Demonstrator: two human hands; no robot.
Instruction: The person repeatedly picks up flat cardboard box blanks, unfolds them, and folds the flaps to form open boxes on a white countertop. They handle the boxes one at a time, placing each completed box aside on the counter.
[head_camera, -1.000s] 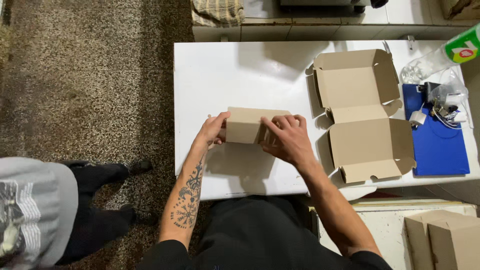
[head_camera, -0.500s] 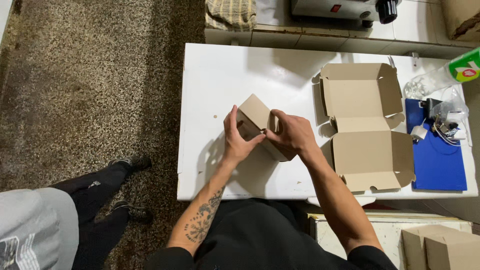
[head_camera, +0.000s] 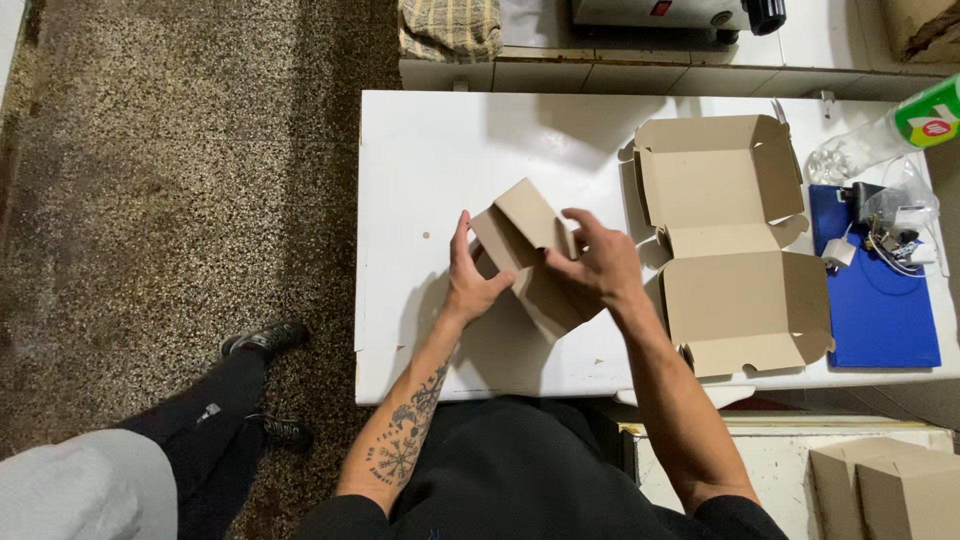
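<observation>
Cardboard box (head_camera: 535, 258), small and brown, tilted above the white table (head_camera: 430, 160), held between both hands. Left hand (head_camera: 470, 275) fingers straight, pressed flat along the box's left face, thumb hooked under its lower edge. Right hand (head_camera: 598, 262) fingers curled over the box's right side and top edge, gripping it. Just right of the right fingers: larger open box (head_camera: 730, 245), lid flaps spread, lying flat on the table. Beyond that, well right of the fingers: blue mat (head_camera: 880, 310) with small clutter and a clear bottle (head_camera: 880, 135). Left of the left fingers, off the table: another person's dark leg and shoe (head_camera: 265, 338) on speckled floor (head_camera: 150, 200).
</observation>
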